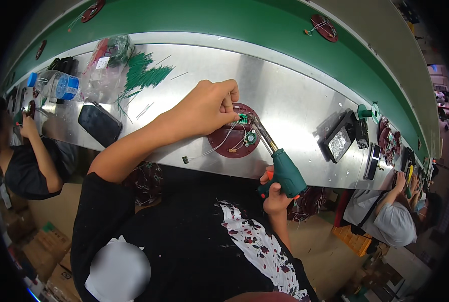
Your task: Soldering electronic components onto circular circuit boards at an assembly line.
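A dark red round circuit board (224, 147) lies on the metal bench in front of me, with thin white wires and a small green round part (250, 137) on it. My left hand (212, 106) reaches over its upper edge, fingertips pinched beside a green piece (242, 119); whatever they hold is too small to make out. In my right hand (276, 197) is a green soldering gun (288, 176), its metal tip touching or just above the board near my left fingertips. One white wire runs off the board to a tiny connector (185, 160).
Green wire pieces (146, 74) are heaped beside a clear plastic bag (106, 65). Leftward are a phone (99, 123) and a bottle (58, 85). A black tray (339, 141) and a green spool (369, 112) stand at right. Co-workers sit on both sides.
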Tool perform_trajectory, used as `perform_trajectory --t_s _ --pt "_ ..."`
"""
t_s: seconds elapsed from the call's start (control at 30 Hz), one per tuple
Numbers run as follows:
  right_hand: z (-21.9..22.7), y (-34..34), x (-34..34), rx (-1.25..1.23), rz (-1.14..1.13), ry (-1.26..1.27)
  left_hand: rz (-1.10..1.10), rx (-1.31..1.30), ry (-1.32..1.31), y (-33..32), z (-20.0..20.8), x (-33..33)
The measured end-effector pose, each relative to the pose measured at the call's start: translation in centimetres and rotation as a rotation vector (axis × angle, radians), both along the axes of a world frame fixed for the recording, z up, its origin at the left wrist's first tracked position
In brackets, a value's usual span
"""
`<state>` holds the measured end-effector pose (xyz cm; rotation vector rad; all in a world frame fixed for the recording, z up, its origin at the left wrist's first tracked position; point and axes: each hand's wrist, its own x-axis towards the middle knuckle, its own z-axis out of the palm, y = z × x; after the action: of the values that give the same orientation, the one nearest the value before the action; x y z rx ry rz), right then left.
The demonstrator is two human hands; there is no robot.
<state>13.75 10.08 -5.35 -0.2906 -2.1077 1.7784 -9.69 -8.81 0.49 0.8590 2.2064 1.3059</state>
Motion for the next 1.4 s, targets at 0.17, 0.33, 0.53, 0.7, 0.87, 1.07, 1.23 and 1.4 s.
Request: perform_trajectory --t_s 0.17,0.33,0.53,0.7,0.87,1.07,1.23,1.4 --pt "0.2 0.1 -0.3 0.056 0.015 0.001 0.013 -0.038 -0.02 0.3 0.3 0.0" --pt "0.1 0.4 -0.1 0.108 0.015 -0.047 0.011 -0.068 -0.012 0.4 0.6 0.0" --pt "-0.5 0.6 -0.1 0.151 0.015 -0.012 -0.01 -0.1 -0.008 0.6 0.8 -0.3" --pt "-0.6 0.5 0.3 0.03 -0.022 0.041 0.024 -0.078 -0.067 0.4 0.9 0.0" --pt "-0.1 0.2 0.2 -0.03 -0.061 0.07 0.143 -0.002 0.112 -2.3 0.5 0.1" --pt "-0.4 0.5 0.3 0.01 -0.049 0.053 0.334 -0.201 0.349 -6.8 2.0 -0.6" --pt "-0.3 0.4 -0.1 0.06 -0.048 0.03 0.314 -0.124 0.333 -6.4 3.0 0.2" --pt "-0.1 0.3 0.1 0.039 -0.043 0.022 0.314 -0.193 0.389 -6.9 1.0 -0.1"
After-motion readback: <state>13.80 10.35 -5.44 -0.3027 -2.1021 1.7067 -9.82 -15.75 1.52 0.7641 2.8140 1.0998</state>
